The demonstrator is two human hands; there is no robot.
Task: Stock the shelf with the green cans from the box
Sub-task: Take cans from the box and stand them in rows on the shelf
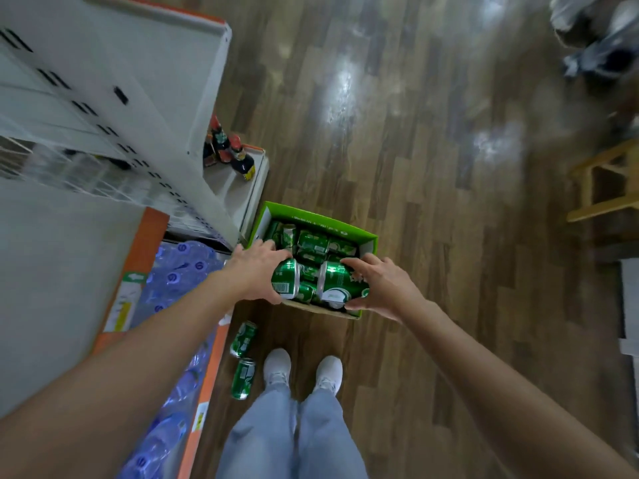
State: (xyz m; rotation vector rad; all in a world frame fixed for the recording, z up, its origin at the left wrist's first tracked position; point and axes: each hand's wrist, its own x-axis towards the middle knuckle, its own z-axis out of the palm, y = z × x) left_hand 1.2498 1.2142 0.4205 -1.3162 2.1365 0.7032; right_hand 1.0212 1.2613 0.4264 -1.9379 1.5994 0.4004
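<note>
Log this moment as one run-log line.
left hand: grips green can | right hand: grips second green can | box: cans remain | floor: two loose cans

Glossy brown wood-plank floor [432, 202], white patches of reflected light [340, 88], pale wooden stool [586, 191] at right edge

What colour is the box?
The box is bright green, with plain brown cardboard along its near edge. The head view shows it.

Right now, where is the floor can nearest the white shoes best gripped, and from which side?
Grip the floor can round its mid-body from above, thumb and fingers spanning the curved sides. It lies on its side on the wooden floor, leaving its ends awkward.
</note>
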